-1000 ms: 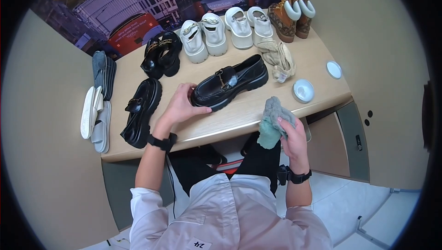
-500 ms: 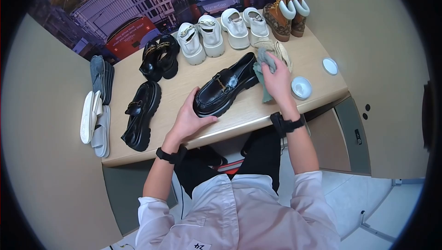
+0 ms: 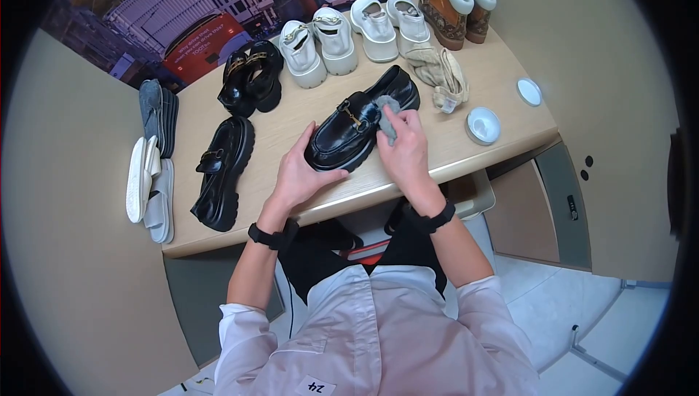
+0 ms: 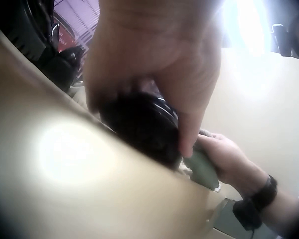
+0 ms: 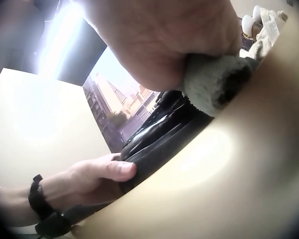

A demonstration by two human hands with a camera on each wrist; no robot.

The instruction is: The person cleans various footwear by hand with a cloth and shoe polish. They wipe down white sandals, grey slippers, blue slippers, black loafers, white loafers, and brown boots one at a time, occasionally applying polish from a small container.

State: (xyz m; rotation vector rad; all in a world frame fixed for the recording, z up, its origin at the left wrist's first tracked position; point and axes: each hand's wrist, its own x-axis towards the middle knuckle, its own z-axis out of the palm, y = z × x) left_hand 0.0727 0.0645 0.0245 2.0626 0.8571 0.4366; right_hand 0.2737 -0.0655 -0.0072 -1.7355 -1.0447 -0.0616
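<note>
A black loafer [image 3: 335, 142] with a gold horsebit lies on the table, its toe toward the front left. My left hand [image 3: 297, 176] grips the toe, thumb along the near side and fingers on the far side. In my right hand [image 3: 405, 150] is a bunched grey-green cloth [image 3: 388, 120], held against the loafer's near side just behind the horsebit. The right wrist view shows dark smudges on the cloth [image 5: 214, 82]. Left of my left hand lies another black loafer [image 3: 222, 174].
Behind stand shiny black shoes [image 3: 251, 79], white shoes [image 3: 335, 40] and brown patterned boots [image 3: 455, 17]. On the right are a beige cloth [image 3: 440, 79], an open round tin [image 3: 483, 126] and a white lid [image 3: 529, 91]. Slippers [image 3: 153, 177] line the left edge.
My right hand has brought the cloth from the table's front right, past the loafer's heel, onto the shoe's near side. My left hand keeps its hold on the toe.
</note>
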